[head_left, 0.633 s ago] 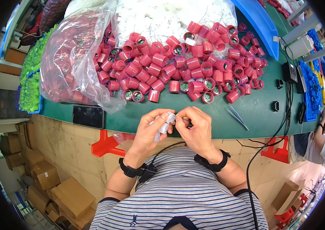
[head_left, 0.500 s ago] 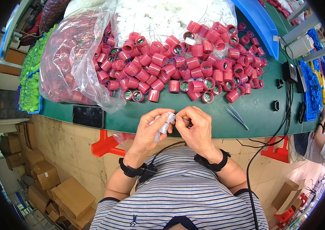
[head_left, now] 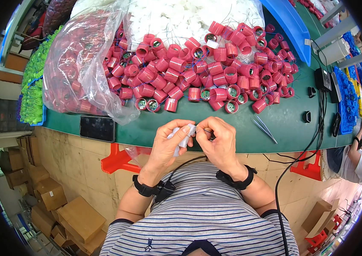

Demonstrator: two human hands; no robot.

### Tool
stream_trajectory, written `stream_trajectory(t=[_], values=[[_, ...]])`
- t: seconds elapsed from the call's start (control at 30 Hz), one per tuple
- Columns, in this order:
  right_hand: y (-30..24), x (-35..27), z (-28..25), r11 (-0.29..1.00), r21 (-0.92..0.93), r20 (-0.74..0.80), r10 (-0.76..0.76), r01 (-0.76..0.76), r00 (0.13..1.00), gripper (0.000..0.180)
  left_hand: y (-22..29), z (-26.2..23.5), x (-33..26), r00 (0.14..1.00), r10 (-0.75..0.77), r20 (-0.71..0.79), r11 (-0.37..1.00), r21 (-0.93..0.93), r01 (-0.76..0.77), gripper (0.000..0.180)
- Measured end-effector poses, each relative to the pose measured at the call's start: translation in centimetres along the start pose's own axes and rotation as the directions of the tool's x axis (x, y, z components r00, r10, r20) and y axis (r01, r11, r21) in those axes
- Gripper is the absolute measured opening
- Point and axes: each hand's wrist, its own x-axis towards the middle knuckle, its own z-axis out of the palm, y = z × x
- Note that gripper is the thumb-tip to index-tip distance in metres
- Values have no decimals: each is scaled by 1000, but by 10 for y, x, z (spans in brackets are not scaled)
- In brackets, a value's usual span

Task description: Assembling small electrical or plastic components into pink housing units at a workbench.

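In front of my body, at the table's near edge, my left hand (head_left: pixel 162 145) is closed around several small white pieces (head_left: pixel 180 135). One of them sticks up between thumb and forefinger. My right hand (head_left: pixel 220 143) is pinched right beside that piece, its fingertips close to or touching it. A small dark bit shows by the right fingers, but what they grip cannot be made out. Beyond both hands lies a big heap of pink-red cylinders (head_left: pixel 177 64), many with green circuit boards inside and thin dark wires sticking out.
Metal tweezers (head_left: pixel 265 129) lie right of my hands on the green table (head_left: pixel 147 128). A black phone (head_left: pixel 97 129) rests at the left edge, below a clear bag (head_left: pixel 76 72) of cylinders. Behind sits a white pile (head_left: pixel 176 21). Black cables (head_left: pixel 320 123) run down the right side.
Both hands stay in nearly the same place and grip, apart from a very slight shift of the fingers. The heap and tools look unchanged.
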Motion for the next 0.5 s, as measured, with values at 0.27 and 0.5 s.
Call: stream_trajectory(t=[0.27,0.5], values=[[6,-3,3,983,-143,1,-114,113,993,12,-3,7,-2,984,160,-78,942,309,-129,22],[8,-12,-7,998,33,-25,47,-46,999,15,3,18,-6,971,181,-158,946,298,-128,22]])
